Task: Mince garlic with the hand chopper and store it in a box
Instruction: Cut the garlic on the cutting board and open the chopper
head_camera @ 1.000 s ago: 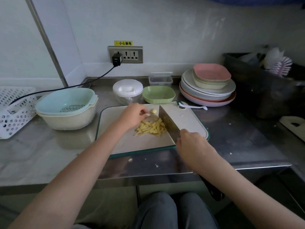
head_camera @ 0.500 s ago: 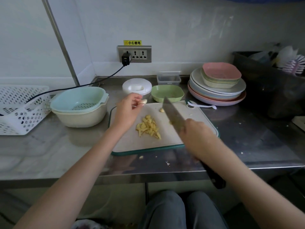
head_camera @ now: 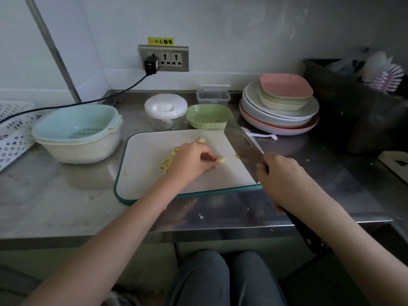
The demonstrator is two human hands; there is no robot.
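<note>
We see the garlic on the white cutting board (head_camera: pixel 141 173), which lies on the steel surface (head_camera: pixel 55 202): a garlic clove (head_camera: pixel 221 160) lies near the board's middle, with our left hand (head_camera: pixel 189 163) curled over it, fingertips pinching or touching it, though the exact contact is hard to make out. A heap of chopped garlic pieces (head_camera: pixel 168 161) lies just left of that hand, partly hidden by it; another garlic piece (head_camera: pixel 201 140) lies alone toward the board's far edge, and a small bit (head_camera: pixel 237 155) sits just beside the blade. Our right hand (head_camera: pixel 280 173) is wrapped firmly around the knife (head_camera: pixel 242 143) where blade meets handle; its long axis runs diagonally, the blade pointing away and to the left toward the green dish, the dark handle trailing back under our forearm past the surface's front edge. Behind the board stands the hand chopper (head_camera: pixel 165 111), its white lid on and its clear bowl showing nothing we can identify. Beside it the green dish (head_camera: pixel 208 115) holds a few pale scraps, and behind that stands a clear storage box (head_camera: pixel 213 96) with its lid on, contents unclear. To the left a blue colander (head_camera: pixel 75 122) nests in a cream bowl (head_camera: pixel 81 149). To the right are stacked plates (head_camera: pixel 280 113) topped with smaller bowls.
</note>
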